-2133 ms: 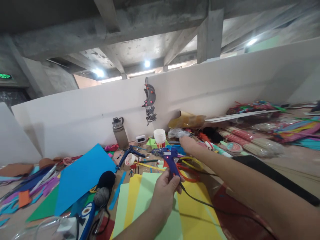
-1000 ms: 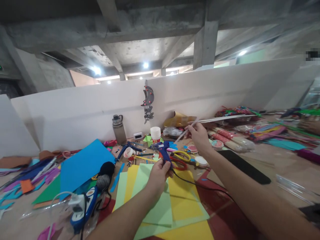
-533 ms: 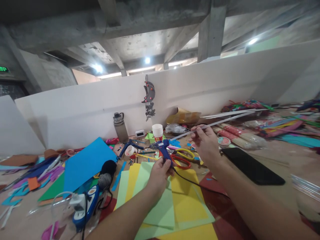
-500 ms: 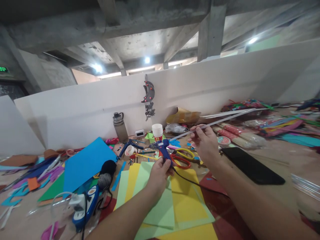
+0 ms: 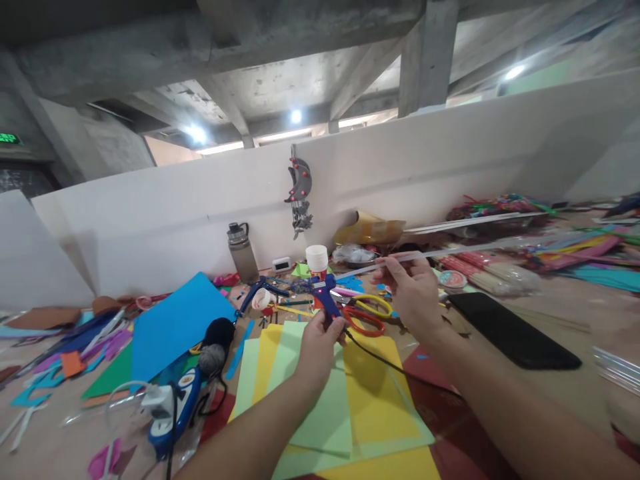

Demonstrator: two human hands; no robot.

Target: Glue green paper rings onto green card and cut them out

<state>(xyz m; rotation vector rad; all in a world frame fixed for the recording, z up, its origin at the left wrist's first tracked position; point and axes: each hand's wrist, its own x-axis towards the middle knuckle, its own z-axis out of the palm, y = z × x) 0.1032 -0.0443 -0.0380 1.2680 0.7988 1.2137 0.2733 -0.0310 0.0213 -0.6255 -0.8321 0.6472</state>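
My left hand (image 5: pixel 319 347) is closed round the handle of a blue glue gun (image 5: pixel 325 293), whose nozzle points left and whose black cord trails off to the right. Between the fingers of my right hand (image 5: pixel 411 293) is a long, translucent glue stick (image 5: pixel 440 251). Its near end reaches the back of the glue gun; whether it sits inside cannot be made out. Below both hands lie yellow and pale green paper sheets (image 5: pixel 315 400). Scissors with orange handles (image 5: pixel 367 321) and scissors with yellow handles (image 5: pixel 375 305) rest just right of the glue gun.
Stacked paper cups (image 5: pixel 317 257) stand behind the glue gun, with a grey bottle (image 5: pixel 242 253) to their left. A black phone (image 5: pixel 513 330) lies at right. At left are a blue sheet (image 5: pixel 183 317) and a power strip (image 5: pixel 175 413). A grey moon ornament (image 5: pixel 300 180) hangs on the white board.
The far end of the glue stick has swung lower, so it lies flatter to the right. My right hand has shifted slightly; my left hand keeps its hold on the glue gun.
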